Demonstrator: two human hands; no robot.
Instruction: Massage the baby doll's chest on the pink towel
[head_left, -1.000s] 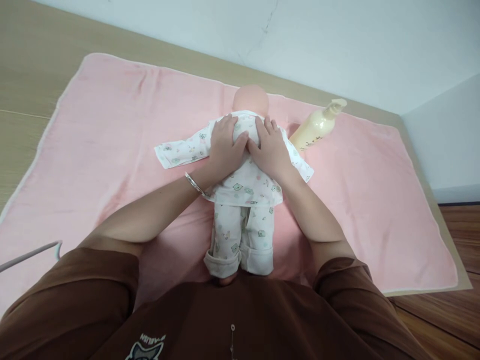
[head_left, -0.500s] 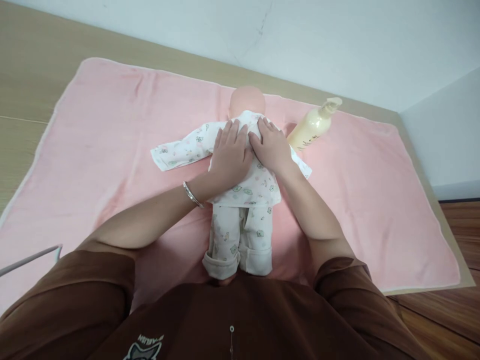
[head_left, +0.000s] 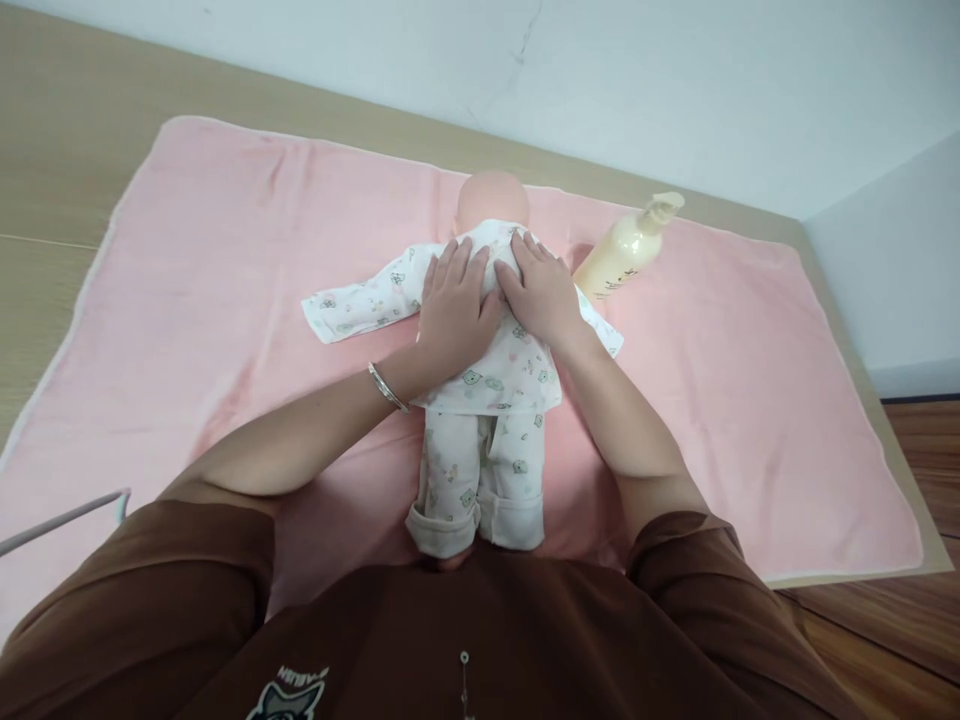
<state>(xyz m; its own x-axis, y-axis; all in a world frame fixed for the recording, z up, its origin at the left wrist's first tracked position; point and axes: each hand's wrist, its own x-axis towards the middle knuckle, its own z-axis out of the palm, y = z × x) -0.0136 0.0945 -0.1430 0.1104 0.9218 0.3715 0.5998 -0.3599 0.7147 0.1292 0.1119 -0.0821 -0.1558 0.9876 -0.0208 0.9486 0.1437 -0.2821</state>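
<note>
**Both palms flat on the doll's upper back**

The baby doll (head_left: 487, 380) lay face down on the pink towel (head_left: 225, 260), head away from the person and feet at the near edge, dressed in a printed white top and trousers. The left hand (head_left: 452, 310) and the right hand (head_left: 541, 292) rested side by side on its upper back, fingers spread wide and flat, thumbs nearly meeting over the spine; neither gripped anything. A silver bangle (head_left: 388, 388) sat on the left wrist. A cream pump bottle (head_left: 626, 253) lay on the towel just beside the doll's right shoulder, untouched.

Done well, this stroke probably asked for even, light pressure through whole palms, both hands kept symmetrical about the spine, and the cloth smoothed rather than bunched beneath them. The doll's left sleeve stretched out flat and empty.
</note>
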